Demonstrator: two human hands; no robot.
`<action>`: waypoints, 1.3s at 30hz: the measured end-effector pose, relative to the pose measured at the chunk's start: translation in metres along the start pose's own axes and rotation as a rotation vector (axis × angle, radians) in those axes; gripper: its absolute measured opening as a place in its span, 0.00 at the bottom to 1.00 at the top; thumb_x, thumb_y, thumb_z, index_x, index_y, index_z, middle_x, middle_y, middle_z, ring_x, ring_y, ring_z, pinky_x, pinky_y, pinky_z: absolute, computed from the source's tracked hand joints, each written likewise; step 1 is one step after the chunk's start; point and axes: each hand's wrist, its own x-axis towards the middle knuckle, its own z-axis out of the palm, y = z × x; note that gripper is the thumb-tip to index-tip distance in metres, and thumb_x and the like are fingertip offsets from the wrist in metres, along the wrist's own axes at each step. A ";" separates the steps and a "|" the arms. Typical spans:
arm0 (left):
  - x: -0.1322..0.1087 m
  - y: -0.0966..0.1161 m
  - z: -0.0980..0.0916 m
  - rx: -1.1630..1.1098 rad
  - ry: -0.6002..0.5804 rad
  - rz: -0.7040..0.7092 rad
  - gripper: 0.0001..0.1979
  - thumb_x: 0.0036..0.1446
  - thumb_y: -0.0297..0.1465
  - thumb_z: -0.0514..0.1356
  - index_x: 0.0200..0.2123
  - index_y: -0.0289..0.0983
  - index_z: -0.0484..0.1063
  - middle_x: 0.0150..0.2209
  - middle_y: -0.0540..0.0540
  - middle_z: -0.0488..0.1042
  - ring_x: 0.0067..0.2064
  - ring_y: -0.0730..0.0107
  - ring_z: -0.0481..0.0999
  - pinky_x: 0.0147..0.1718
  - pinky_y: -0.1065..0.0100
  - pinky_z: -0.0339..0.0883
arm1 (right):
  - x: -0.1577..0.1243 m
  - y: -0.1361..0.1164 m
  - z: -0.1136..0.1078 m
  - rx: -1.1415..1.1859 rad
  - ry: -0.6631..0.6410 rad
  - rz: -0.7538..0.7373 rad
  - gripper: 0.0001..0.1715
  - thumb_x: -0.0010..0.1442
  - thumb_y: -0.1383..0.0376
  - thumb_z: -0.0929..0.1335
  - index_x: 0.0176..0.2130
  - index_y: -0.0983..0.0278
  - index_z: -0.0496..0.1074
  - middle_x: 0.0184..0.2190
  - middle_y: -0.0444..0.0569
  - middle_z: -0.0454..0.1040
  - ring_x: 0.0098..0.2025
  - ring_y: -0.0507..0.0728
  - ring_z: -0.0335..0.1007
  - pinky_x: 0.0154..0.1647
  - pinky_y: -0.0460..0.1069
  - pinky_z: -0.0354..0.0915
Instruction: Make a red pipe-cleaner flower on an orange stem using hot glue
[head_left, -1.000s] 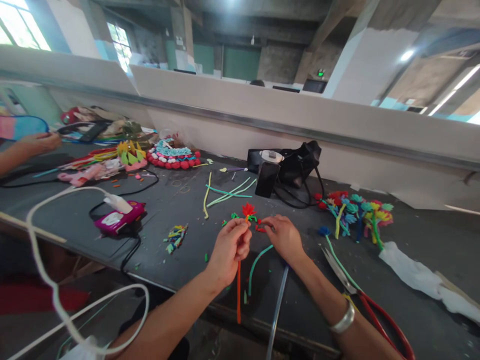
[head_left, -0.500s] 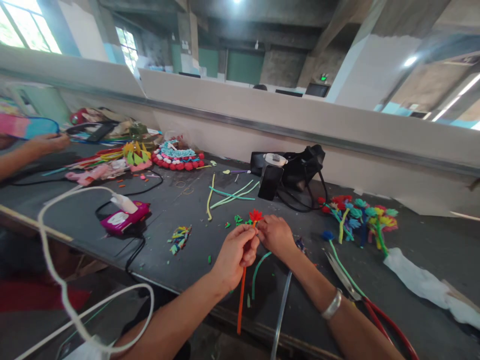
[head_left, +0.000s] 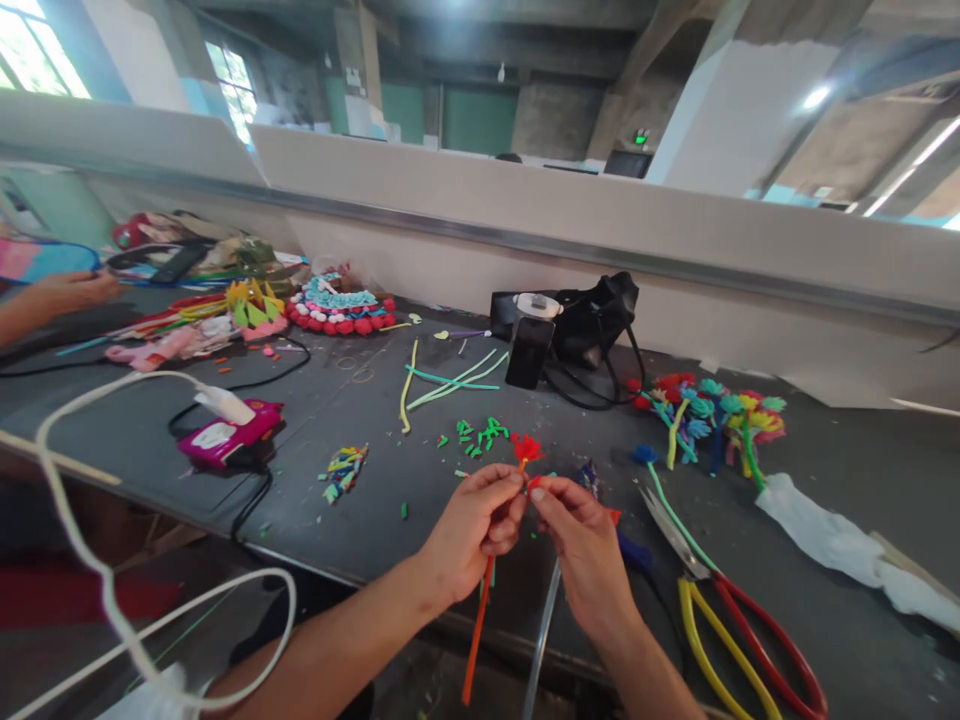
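My left hand (head_left: 472,530) is closed around the orange stem (head_left: 478,640) of a craft flower, which slants down past the table's front edge. The red petalled head (head_left: 529,449) stands just above my left fingertips. My right hand (head_left: 589,545) pinches a small red piece (head_left: 533,484) right beside the stem, below the head; whether it touches the stem is unclear. Small green cut pieces (head_left: 491,432) lie beyond my hands, and a pile of mixed-colour bits (head_left: 346,468) is to their left. A clear rod (head_left: 541,640) extends below my right hand.
Large scissors (head_left: 671,530) with red and yellow handles lie at the right, near a blue flower (head_left: 645,455). Behind are a bunch of flowers (head_left: 701,405), a phone (head_left: 529,352) and a black bag (head_left: 604,320). A magenta power strip (head_left: 232,435) sits left. Another person's hand (head_left: 79,290) is far left.
My right hand has drawn back from beside the red head to below it and turned, now showing a small red piece in its fingertips. The left hand still grips the stem.
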 end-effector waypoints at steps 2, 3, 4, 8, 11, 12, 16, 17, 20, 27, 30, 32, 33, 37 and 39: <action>0.000 -0.002 0.001 0.019 0.005 -0.010 0.09 0.53 0.32 0.62 0.30 0.36 0.64 0.19 0.56 0.63 0.15 0.87 0.50 0.14 0.77 0.36 | 0.000 0.001 0.000 0.025 0.017 0.006 0.13 0.51 0.57 0.74 0.34 0.63 0.76 0.29 0.43 0.73 0.30 0.50 0.63 0.32 0.45 0.60; 0.000 -0.003 0.002 0.027 0.002 -0.017 0.09 0.53 0.33 0.62 0.30 0.36 0.64 0.19 0.56 0.63 0.15 0.87 0.50 0.14 0.77 0.36 | 0.000 0.001 0.000 0.030 0.026 0.006 0.13 0.51 0.57 0.74 0.34 0.63 0.76 0.29 0.43 0.74 0.30 0.50 0.63 0.32 0.45 0.60; 0.000 -0.004 0.003 0.033 -0.003 -0.027 0.10 0.53 0.33 0.63 0.30 0.36 0.64 0.19 0.56 0.63 0.15 0.87 0.50 0.14 0.77 0.36 | 0.000 0.001 -0.001 0.030 0.036 0.000 0.13 0.51 0.57 0.74 0.34 0.63 0.76 0.29 0.44 0.74 0.30 0.50 0.64 0.32 0.45 0.61; 0.000 -0.006 0.004 0.055 0.004 -0.047 0.11 0.52 0.34 0.63 0.29 0.35 0.64 0.19 0.56 0.62 0.15 0.87 0.49 0.14 0.77 0.35 | -0.001 0.002 -0.003 -0.041 0.069 -0.077 0.11 0.53 0.58 0.72 0.35 0.63 0.76 0.30 0.44 0.76 0.30 0.51 0.67 0.32 0.46 0.64; 0.000 -0.007 0.004 0.067 0.009 -0.049 0.11 0.52 0.34 0.63 0.28 0.35 0.64 0.18 0.56 0.62 0.14 0.87 0.48 0.14 0.76 0.33 | -0.003 0.000 -0.005 -0.269 0.071 -0.257 0.08 0.56 0.61 0.70 0.35 0.62 0.76 0.31 0.45 0.76 0.32 0.53 0.70 0.34 0.48 0.66; 0.000 -0.007 0.004 0.066 0.005 -0.053 0.11 0.52 0.34 0.63 0.28 0.35 0.65 0.18 0.57 0.62 0.14 0.87 0.48 0.14 0.76 0.33 | -0.004 -0.002 -0.006 -0.372 0.074 -0.349 0.07 0.57 0.62 0.69 0.35 0.62 0.76 0.31 0.46 0.75 0.33 0.53 0.70 0.35 0.48 0.67; 0.000 -0.006 0.003 0.056 0.012 -0.059 0.11 0.52 0.34 0.63 0.28 0.36 0.64 0.17 0.57 0.60 0.14 0.87 0.48 0.14 0.76 0.32 | -0.008 -0.007 -0.006 -0.637 0.079 -0.651 0.08 0.60 0.66 0.67 0.39 0.61 0.76 0.34 0.48 0.74 0.37 0.54 0.71 0.38 0.48 0.67; -0.001 -0.007 0.003 0.054 0.014 -0.057 0.11 0.52 0.34 0.63 0.28 0.36 0.64 0.16 0.58 0.60 0.14 0.87 0.48 0.14 0.76 0.32 | -0.008 -0.008 -0.006 -0.657 0.078 -0.680 0.08 0.60 0.66 0.67 0.40 0.61 0.76 0.34 0.48 0.73 0.37 0.54 0.71 0.37 0.48 0.67; -0.002 -0.007 0.003 0.070 0.004 -0.057 0.11 0.51 0.34 0.64 0.28 0.36 0.64 0.17 0.58 0.60 0.14 0.87 0.47 0.14 0.75 0.32 | -0.008 -0.011 -0.005 -0.688 0.098 -0.689 0.05 0.60 0.65 0.68 0.36 0.61 0.76 0.32 0.47 0.73 0.34 0.53 0.70 0.35 0.47 0.66; -0.001 -0.006 0.004 0.081 -0.030 -0.084 0.10 0.52 0.34 0.63 0.30 0.36 0.65 0.17 0.57 0.62 0.14 0.87 0.46 0.14 0.75 0.32 | -0.002 -0.014 -0.014 -0.470 0.217 -0.424 0.07 0.57 0.61 0.70 0.31 0.63 0.75 0.24 0.41 0.71 0.25 0.49 0.63 0.26 0.45 0.60; 0.002 -0.005 0.002 0.093 -0.011 -0.079 0.09 0.52 0.34 0.63 0.32 0.34 0.67 0.18 0.56 0.62 0.14 0.87 0.47 0.14 0.75 0.33 | 0.003 -0.015 -0.020 -0.200 0.254 -0.217 0.12 0.54 0.57 0.72 0.33 0.64 0.75 0.23 0.40 0.67 0.22 0.47 0.57 0.21 0.43 0.54; 0.003 -0.004 0.001 0.106 -0.002 -0.080 0.09 0.53 0.34 0.62 0.32 0.34 0.68 0.19 0.56 0.62 0.15 0.87 0.48 0.14 0.75 0.33 | 0.006 -0.017 -0.022 -0.067 0.245 -0.143 0.14 0.51 0.57 0.74 0.33 0.65 0.74 0.22 0.40 0.67 0.21 0.46 0.55 0.19 0.43 0.52; 0.003 -0.004 0.001 0.111 -0.002 -0.080 0.09 0.53 0.34 0.62 0.32 0.34 0.68 0.19 0.55 0.62 0.15 0.87 0.48 0.15 0.75 0.33 | 0.007 -0.018 -0.022 -0.017 0.237 -0.121 0.14 0.50 0.57 0.74 0.33 0.65 0.73 0.22 0.40 0.67 0.21 0.46 0.55 0.19 0.42 0.51; 0.003 -0.004 -0.001 0.121 -0.023 -0.086 0.08 0.53 0.34 0.61 0.33 0.34 0.68 0.19 0.56 0.62 0.15 0.87 0.48 0.15 0.75 0.33 | 0.008 -0.023 -0.023 0.082 0.176 -0.055 0.14 0.49 0.60 0.75 0.32 0.64 0.72 0.22 0.41 0.69 0.21 0.47 0.57 0.18 0.42 0.52; 0.002 -0.004 -0.001 0.126 -0.031 -0.090 0.08 0.53 0.34 0.61 0.33 0.34 0.68 0.19 0.56 0.62 0.15 0.87 0.48 0.15 0.75 0.33 | 0.007 -0.023 -0.024 0.094 0.140 -0.024 0.13 0.49 0.59 0.75 0.30 0.64 0.73 0.24 0.43 0.71 0.22 0.47 0.58 0.18 0.42 0.52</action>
